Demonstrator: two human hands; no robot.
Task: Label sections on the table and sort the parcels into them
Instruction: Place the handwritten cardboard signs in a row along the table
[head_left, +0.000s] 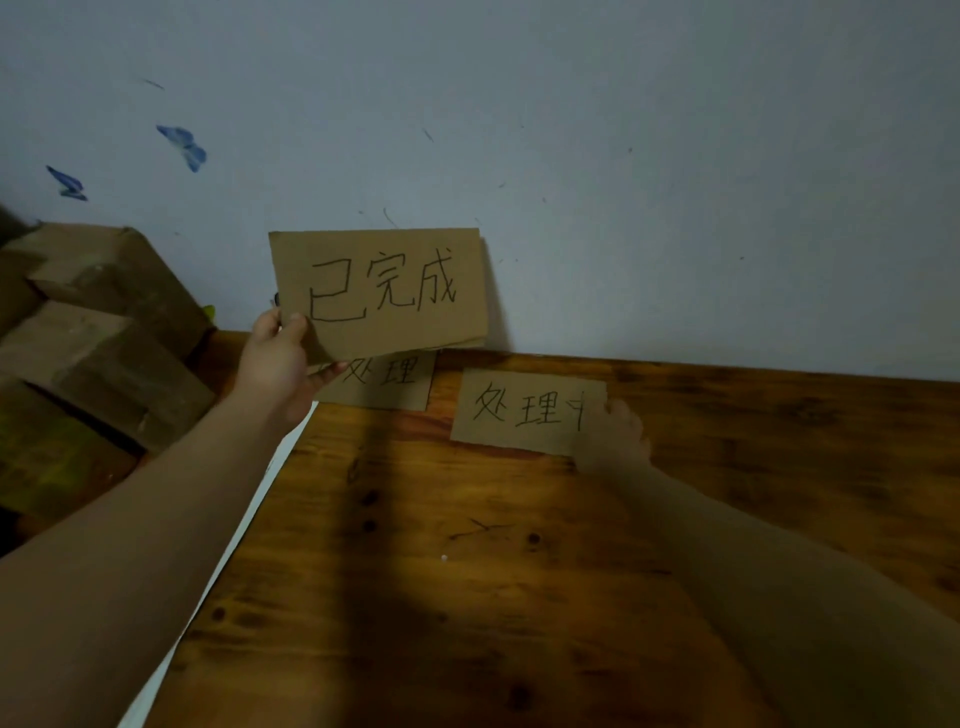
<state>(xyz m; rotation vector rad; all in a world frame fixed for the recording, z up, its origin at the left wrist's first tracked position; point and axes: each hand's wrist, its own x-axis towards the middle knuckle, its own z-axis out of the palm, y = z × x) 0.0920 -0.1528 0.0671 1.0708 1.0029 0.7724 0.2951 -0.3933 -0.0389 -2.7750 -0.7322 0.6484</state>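
Observation:
My left hand (278, 358) pinches the lower left corner of a brown cardboard label (379, 293) with three handwritten characters and holds it upright above the table's far edge. A second sheet's edge shows just behind that label. Under it a written cardboard label (387, 382) lies flat on the wooden table (519, 571), partly hidden. To the right lies a third written label (519, 410); my right hand (615, 434) rests on its right end and covers part of the last character. Several brown parcels (104, 338) are stacked at the left.
A pale wall (623, 182) with two blue butterfly stickers (182, 145) rises directly behind the table. A white strip (234, 545) runs along the table's left edge, between it and the parcels. Something small and dark pokes out behind my left fingers.

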